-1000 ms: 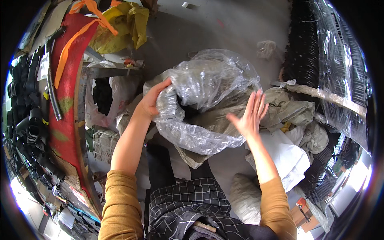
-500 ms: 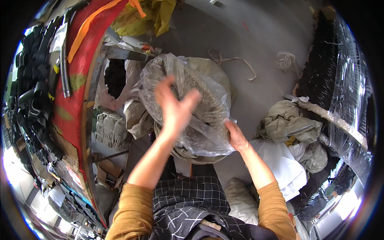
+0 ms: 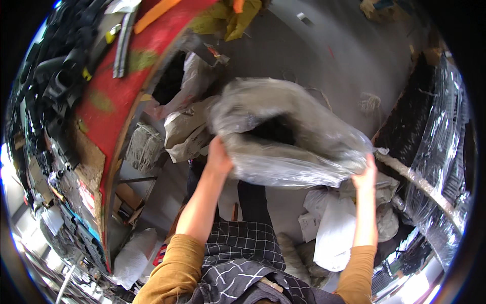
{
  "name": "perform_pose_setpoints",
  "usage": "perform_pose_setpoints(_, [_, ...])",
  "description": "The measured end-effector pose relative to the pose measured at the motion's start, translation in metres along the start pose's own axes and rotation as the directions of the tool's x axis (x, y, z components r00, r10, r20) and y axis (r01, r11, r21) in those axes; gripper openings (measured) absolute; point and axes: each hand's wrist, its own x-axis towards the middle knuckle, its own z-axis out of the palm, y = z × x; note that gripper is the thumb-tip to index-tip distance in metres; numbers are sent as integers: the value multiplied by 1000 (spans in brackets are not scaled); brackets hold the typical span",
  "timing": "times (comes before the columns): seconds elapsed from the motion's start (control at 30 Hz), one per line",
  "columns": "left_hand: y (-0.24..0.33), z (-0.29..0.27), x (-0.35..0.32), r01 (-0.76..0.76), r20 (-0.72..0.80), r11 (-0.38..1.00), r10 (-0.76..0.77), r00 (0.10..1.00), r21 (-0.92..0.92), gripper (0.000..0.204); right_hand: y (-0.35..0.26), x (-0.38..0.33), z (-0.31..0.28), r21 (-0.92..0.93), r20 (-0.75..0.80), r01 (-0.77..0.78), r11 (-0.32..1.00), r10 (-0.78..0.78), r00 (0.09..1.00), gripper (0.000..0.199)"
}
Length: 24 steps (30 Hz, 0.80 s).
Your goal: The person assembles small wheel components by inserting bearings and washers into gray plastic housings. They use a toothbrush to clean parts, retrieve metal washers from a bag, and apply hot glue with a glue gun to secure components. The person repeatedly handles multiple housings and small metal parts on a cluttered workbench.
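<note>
Fingers of both our hands, left [image 3: 218, 158] and right [image 3: 366, 175], clutch the clear plastic bag [image 3: 288, 139]; it hangs lifted, mouth open, nothing yet loaded.

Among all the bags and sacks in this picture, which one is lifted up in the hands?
The big clear plastic bag, held between the left hand and the right hand. It hangs in the air; the white sacks and pale bags lie on the floor.

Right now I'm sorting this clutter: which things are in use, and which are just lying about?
In use:
- clear plastic bag
- left hand
- right hand

Lying about:
- white sacks
- red table
- yellow bag
- wrapped black stack
</note>
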Motion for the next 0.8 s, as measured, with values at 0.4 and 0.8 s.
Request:
perform_pose_setpoints(0.4, [-28,79,-27,481,354,876,-439,826,-37,26,-14,-33,-115,-839,-529,-353,414,-467,709,70])
perform_pose_setpoints(0.8, [139,-148,-81,140,-583,902,140,800,409,28,427,-33,296,-886,349,294,358,98,932,71])
